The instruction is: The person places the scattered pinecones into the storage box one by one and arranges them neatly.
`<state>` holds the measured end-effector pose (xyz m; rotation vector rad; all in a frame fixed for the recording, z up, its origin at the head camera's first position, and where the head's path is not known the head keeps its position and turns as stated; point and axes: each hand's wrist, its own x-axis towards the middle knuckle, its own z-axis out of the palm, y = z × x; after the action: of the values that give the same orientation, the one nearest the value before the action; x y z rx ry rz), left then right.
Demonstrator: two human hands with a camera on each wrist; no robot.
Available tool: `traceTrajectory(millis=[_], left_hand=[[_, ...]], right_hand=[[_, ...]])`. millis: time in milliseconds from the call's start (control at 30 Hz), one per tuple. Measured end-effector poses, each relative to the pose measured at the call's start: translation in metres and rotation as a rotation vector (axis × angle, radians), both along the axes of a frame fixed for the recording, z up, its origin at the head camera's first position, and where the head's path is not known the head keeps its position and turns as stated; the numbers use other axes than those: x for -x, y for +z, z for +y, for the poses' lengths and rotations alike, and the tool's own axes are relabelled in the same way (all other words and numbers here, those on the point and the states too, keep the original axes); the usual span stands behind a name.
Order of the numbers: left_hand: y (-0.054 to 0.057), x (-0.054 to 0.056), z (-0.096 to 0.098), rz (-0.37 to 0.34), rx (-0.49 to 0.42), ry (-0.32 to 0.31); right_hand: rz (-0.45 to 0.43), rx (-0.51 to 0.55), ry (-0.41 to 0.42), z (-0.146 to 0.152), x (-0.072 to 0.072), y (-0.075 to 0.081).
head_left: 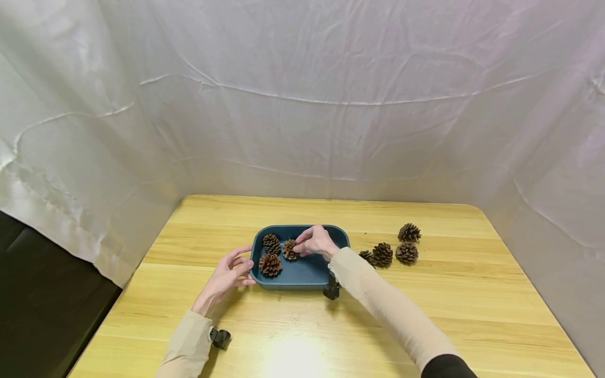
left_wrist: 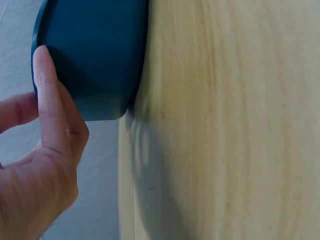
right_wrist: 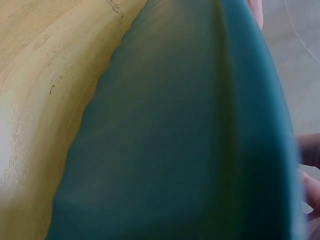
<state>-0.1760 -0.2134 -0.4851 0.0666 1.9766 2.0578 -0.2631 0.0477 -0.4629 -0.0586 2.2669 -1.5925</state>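
A dark teal tray [head_left: 307,275] lies on the table with two brown pine cones, a smaller one [head_left: 271,244] and a larger one [head_left: 270,265], at its left end. My left hand [head_left: 230,275] holds that end, its thumb [left_wrist: 46,90] on the rim and fingers around the outside. Reaching over the near side, my right hand [head_left: 317,242] pinches a third pine cone [head_left: 290,250] low inside the tray, beside the other two. In the right wrist view the tray wall [right_wrist: 165,115] fills most of the picture and hides the pine cones.
Right of the tray, several more pine cones sit on the wooden table [head_left: 472,294], among them one at the back [head_left: 409,232] and one nearer [head_left: 382,254]. My right forearm partly covers the leftmost. Pale cloth [head_left: 302,131] hangs behind the table and along both sides.
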Motion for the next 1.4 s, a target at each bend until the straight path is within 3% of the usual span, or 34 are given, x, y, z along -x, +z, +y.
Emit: traceTrajectory(millis=[233,800,1100,1400], left_hand=[[0.000,0.001,0.000,-0.006,-0.002,-0.007],[-0.002,0.000,-0.001,-0.003,-0.002,-0.006],[-0.002,0.000,-0.002,0.008,-0.008,-0.015],[-0.001,-0.001,-0.002,0.004,-0.009,-0.010]], right_hand=[[0.011,0.012,-0.033,-0.002,0.000,-0.001],[0.012,0.015,-0.022,0.000,0.000,0.006],[-0.004,0.101,0.045,0.007,0.001,0.017],[-0.053,0.212,0.166,0.021,0.000,0.027]])
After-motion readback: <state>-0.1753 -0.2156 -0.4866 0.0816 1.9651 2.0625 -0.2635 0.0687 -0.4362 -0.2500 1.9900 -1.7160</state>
